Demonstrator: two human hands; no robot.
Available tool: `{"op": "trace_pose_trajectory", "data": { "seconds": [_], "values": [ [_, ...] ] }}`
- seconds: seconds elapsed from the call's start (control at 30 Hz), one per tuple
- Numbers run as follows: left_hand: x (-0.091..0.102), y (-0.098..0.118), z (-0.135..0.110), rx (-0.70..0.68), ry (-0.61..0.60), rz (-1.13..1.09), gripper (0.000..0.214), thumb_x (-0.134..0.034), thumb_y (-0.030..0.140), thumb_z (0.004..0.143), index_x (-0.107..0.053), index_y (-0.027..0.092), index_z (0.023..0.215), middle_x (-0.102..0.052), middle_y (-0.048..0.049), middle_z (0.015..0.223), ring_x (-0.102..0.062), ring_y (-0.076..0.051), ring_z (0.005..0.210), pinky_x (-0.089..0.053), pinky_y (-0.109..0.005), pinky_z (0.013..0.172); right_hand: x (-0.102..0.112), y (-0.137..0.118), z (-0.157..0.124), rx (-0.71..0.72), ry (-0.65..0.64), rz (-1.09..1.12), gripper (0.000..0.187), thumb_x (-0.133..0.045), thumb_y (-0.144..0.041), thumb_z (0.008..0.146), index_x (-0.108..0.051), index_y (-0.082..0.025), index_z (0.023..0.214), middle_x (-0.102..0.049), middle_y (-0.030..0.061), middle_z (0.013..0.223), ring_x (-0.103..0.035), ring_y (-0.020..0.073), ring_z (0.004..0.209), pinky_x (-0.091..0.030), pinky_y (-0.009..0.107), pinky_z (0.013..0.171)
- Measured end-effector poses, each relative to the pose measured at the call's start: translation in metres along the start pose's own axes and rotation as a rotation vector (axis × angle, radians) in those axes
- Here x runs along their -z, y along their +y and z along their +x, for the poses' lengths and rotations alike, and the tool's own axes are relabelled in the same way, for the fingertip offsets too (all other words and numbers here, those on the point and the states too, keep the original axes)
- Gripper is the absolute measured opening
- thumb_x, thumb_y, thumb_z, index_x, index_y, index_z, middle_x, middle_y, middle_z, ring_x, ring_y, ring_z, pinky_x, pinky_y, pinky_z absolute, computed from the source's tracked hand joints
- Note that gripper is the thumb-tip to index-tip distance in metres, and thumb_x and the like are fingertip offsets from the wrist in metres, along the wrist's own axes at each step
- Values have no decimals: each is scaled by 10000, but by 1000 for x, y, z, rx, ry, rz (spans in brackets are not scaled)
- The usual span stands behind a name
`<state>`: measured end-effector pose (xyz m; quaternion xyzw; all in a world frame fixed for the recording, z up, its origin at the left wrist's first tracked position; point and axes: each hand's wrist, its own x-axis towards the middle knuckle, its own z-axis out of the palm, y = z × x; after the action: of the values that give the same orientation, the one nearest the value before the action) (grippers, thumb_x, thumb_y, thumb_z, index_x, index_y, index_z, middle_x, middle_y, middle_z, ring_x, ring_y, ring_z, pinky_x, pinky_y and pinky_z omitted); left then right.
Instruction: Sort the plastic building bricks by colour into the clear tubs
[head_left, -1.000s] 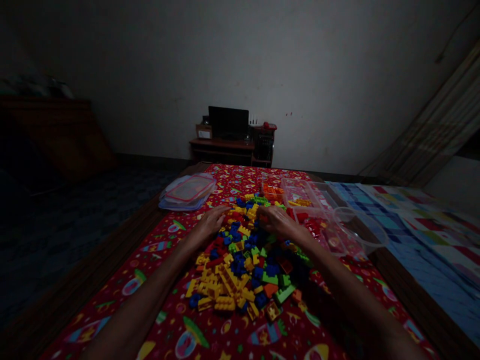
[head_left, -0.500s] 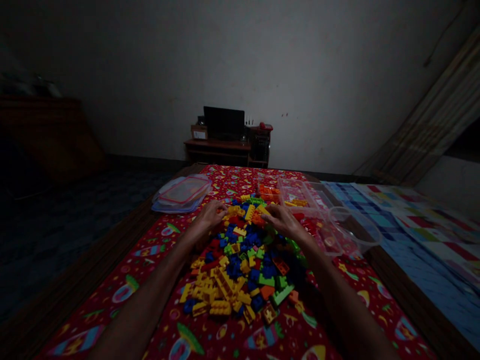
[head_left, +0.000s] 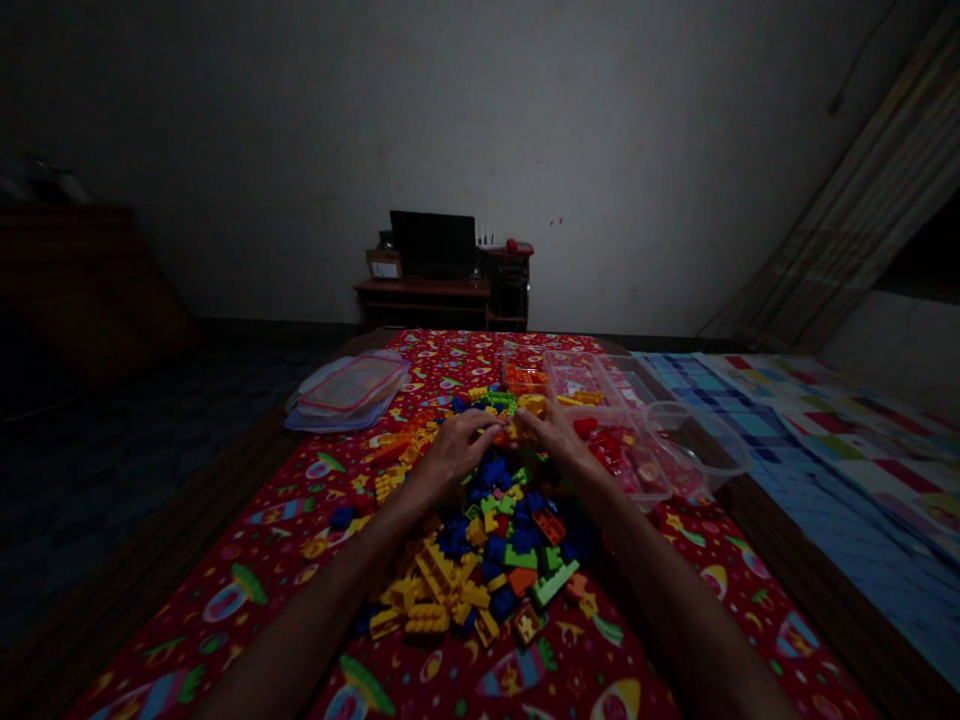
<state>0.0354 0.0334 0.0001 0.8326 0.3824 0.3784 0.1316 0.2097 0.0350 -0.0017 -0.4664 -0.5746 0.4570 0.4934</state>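
A mixed heap of toy building bricks (head_left: 491, 540) in yellow, blue, green, red and orange lies in front of me. Over its far part, my right hand (head_left: 553, 430) is closed around yellow bricks (head_left: 532, 404), thumb on the near side. Just to the left, my left hand (head_left: 456, 448) has its fingers curled toward the right one, tips by yellow and orange bricks; what they hold is hidden. Beyond my left wrist, more yellow and orange bricks (head_left: 397, 445) are spread out. Green bricks (head_left: 499, 400) lie past both hands.
Clear plastic containers (head_left: 649, 490) stand on the right, some with red, orange or yellow bricks inside. An empty round tub (head_left: 727, 455) is beside them. Stacked lids (head_left: 349, 385) lie at the far left of the red patterned cloth (head_left: 300, 570). A desk with a monitor (head_left: 433, 243) stands behind.
My left hand has moved right, close to my right hand, uncovering yellow and orange bricks on the left. Yellow bricks now show up in my right hand's grasp. The view has shifted slightly.
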Motion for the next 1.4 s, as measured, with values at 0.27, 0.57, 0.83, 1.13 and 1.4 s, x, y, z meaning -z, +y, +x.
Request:
{"op": "trace_pose_trajectory", "data": {
  "seconds": [0.27, 0.57, 0.83, 1.13, 1.4],
  "values": [
    [-11, -27, 7, 115, -63, 589, 283, -566, 332, 843, -614, 121, 1025, -591, -143, 1060, -506, -291, 1064, -443, -421, 897, 19, -11, -3, -149, -104, 288, 269, -648, -319, 701, -564, -187, 920, -691, 35, 788, -657, 170, 695, -545, 275, 579],
    [-17, -26, 5, 188, -85, 545, 358, -541, 200, 814, -539, 142, 1167, -644, -133, 1041, -534, -305, 1068, -418, -416, 892, 31, -10, 3, -197, -211, 495, 268, -600, -239, 692, -559, -197, 953, -703, 31, 754, -667, 185, 727, -529, 288, 594],
    [-1, -24, 19, 352, 8, -28, 316, -599, 325, 735, -669, 167, 999, -697, -46, 831, -647, -211, 783, -498, -309, 728, 29, -22, -1, -314, -112, 511, 250, -499, -210, 718, -555, -186, 961, -667, 10, 687, -640, 148, 640, -501, 247, 582],
    [15, 2, 8, 587, -73, -736, 503, -729, 507, 620, -665, 162, 981, -712, -69, 952, -651, -204, 877, -498, -301, 785, 24, -14, -3, -77, -90, 145, 192, -632, -350, 706, -576, -171, 747, -618, -4, 653, -526, 105, 540, -438, 226, 537],
    [0, 11, 8, 465, -205, -611, 435, -664, 454, 668, -652, 141, 970, -704, -59, 896, -644, -199, 796, -493, -276, 688, 12, -20, -9, -59, -26, 45, 423, -737, -407, 614, -607, -166, 937, -661, 40, 862, -600, 148, 715, -484, 268, 650]
  ]
}}
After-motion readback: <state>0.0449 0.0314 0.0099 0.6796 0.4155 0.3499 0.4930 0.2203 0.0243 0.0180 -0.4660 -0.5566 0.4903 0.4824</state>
